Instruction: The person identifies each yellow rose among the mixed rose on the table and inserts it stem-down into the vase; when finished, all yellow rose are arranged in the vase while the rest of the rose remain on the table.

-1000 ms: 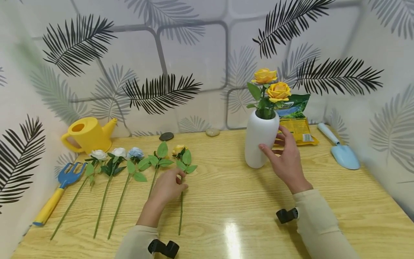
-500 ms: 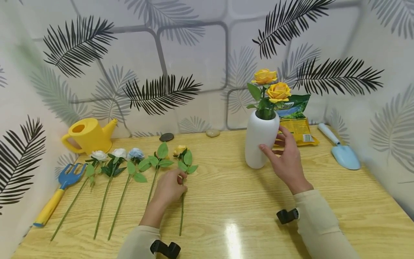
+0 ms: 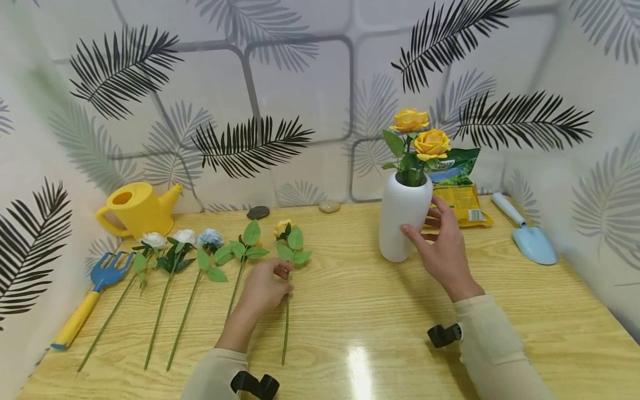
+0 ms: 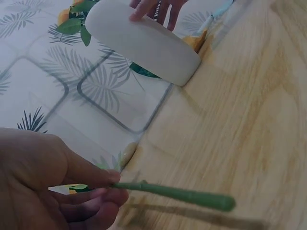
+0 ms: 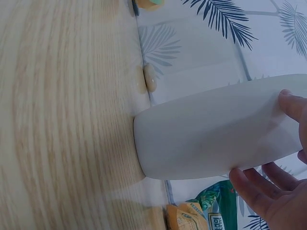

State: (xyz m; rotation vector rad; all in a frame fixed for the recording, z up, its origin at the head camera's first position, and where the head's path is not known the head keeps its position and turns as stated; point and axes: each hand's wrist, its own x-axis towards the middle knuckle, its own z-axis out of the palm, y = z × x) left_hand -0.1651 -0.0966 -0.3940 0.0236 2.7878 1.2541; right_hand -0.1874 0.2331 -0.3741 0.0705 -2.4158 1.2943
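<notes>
My left hand [image 3: 265, 288] pinches the green stem [image 4: 177, 193] of a yellow rose [image 3: 284, 228] between thumb and fingers. In the left wrist view the stem's cut end points right, over the wooden table. My right hand [image 3: 444, 249] holds the side of a white vase [image 3: 404, 222], thumb on the front and fingers around the right. The vase stands upright on the table, with two yellow roses [image 3: 431, 145] in its mouth. Left of my left hand lie two white roses [image 3: 185, 237], a blue rose [image 3: 210, 238] and another leafy stem [image 3: 245, 250] whose bloom is mostly hidden.
A yellow watering can [image 3: 142, 208] and a blue hand fork [image 3: 102, 275] are at the left. Dark [image 3: 258, 212] and pale pebbles [image 3: 329, 206] lie by the patterned wall. A yellow-green packet [image 3: 460, 197] stands behind the vase, and a light blue trowel [image 3: 534, 244] lies far right.
The yellow rose in my left hand has shifted slightly right, its bloom and stem end moving a little. My right hand and the vase stay in place.
</notes>
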